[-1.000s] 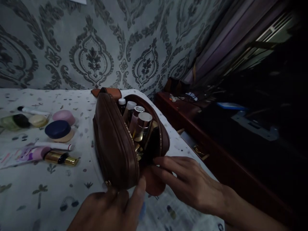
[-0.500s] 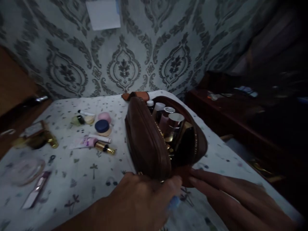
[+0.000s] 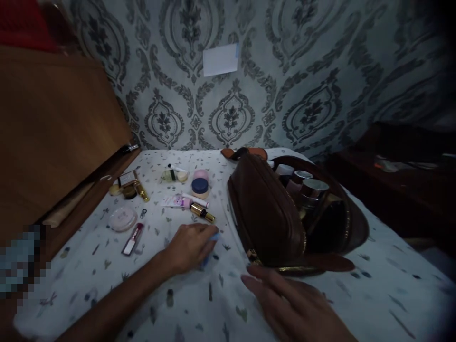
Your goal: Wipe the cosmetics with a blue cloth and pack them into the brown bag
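Observation:
A brown leather bag [image 3: 265,209] stands unzipped on the patterned white cloth, with several bottles inside, one with a silver cap [image 3: 315,187]. My left hand [image 3: 192,247] is closed around a small blue item [image 3: 210,249], mostly hidden by the fingers, left of the bag. At the bag's near edge, my right hand [image 3: 288,299] has its fingers stretched out beside the zipper end and holds nothing. Just beyond my left hand lies a gold and black tube [image 3: 202,212], near a pink-and-white tube [image 3: 176,201] and a jar with a dark blue lid [image 3: 200,185].
Farther left on the cloth [image 3: 185,308] are a round compact [image 3: 123,219], a lip gloss [image 3: 132,240] and a gold tube [image 3: 142,191]. A wooden panel [image 3: 60,128] borders the left side; a patterned wall [image 3: 231,114] rises behind.
My left hand has moved left, away from the bag, with the blue item. My right hand has let go of the bag's flap. The view has turned left.

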The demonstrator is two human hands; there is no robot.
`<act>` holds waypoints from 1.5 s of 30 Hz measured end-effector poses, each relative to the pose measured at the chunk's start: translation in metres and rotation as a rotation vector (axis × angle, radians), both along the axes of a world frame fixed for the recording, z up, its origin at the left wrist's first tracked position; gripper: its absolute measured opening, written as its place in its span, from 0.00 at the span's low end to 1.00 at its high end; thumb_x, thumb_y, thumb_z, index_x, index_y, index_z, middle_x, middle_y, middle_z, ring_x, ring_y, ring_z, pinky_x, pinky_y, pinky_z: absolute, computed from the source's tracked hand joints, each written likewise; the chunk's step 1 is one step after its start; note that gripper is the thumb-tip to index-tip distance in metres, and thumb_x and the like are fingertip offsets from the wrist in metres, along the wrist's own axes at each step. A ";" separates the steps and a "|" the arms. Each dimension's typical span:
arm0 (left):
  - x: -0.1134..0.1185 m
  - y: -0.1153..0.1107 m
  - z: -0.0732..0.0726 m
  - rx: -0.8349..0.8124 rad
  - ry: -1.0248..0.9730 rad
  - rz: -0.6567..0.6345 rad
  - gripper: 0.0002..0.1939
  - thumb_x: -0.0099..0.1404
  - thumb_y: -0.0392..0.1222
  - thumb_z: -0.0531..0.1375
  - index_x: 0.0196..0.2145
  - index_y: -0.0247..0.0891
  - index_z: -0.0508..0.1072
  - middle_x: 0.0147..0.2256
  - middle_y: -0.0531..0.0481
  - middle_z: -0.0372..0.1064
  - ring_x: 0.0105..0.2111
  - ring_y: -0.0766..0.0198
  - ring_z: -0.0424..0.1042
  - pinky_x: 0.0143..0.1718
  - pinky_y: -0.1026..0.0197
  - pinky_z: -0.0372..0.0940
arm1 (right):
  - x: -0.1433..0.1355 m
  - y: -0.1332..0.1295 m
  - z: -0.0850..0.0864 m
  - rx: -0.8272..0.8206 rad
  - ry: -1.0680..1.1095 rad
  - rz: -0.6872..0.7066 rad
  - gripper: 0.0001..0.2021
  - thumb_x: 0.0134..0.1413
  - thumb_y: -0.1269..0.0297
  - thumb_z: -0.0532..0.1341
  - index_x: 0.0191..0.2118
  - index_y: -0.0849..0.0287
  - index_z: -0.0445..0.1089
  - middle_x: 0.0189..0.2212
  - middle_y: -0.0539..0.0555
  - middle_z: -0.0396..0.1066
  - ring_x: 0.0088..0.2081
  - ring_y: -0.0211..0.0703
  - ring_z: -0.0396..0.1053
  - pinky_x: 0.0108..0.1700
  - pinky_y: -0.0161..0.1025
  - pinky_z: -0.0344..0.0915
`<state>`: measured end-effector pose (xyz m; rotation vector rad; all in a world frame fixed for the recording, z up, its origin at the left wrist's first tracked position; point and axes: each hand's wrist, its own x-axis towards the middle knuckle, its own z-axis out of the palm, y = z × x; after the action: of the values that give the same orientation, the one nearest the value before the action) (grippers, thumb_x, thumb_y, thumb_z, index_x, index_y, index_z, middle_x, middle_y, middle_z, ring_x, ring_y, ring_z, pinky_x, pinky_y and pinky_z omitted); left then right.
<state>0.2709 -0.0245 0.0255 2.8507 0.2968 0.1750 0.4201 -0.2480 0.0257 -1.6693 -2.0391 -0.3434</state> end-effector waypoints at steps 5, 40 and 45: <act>-0.009 0.015 -0.003 0.013 -0.037 0.143 0.13 0.71 0.37 0.49 0.50 0.36 0.68 0.42 0.43 0.75 0.43 0.56 0.75 0.45 0.56 0.69 | -0.022 0.080 -0.009 -0.036 0.279 -0.118 0.20 0.62 0.73 0.50 0.58 0.57 0.60 0.54 0.62 0.68 0.51 0.45 0.74 0.50 0.44 0.74; -0.035 0.051 0.025 0.316 0.125 0.605 0.16 0.73 0.37 0.45 0.49 0.34 0.70 0.46 0.38 0.71 0.45 0.51 0.73 0.40 0.54 0.68 | -0.062 0.140 -0.032 -0.252 1.643 -0.131 0.26 0.33 0.46 0.72 0.34 0.60 0.69 0.12 0.39 0.57 0.12 0.28 0.50 0.13 0.28 0.46; -0.052 0.071 0.027 0.308 0.299 0.753 0.17 0.70 0.38 0.48 0.50 0.29 0.71 0.48 0.30 0.70 0.48 0.43 0.72 0.42 0.48 0.68 | -0.059 0.139 -0.033 -0.239 1.637 -0.107 0.23 0.38 0.44 0.70 0.33 0.59 0.70 0.14 0.41 0.59 0.13 0.29 0.53 0.14 0.29 0.49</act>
<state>0.2189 0.0464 0.0524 2.8919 1.5121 -0.0762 0.3608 -0.1091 -0.0076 -1.2905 -0.7162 0.9767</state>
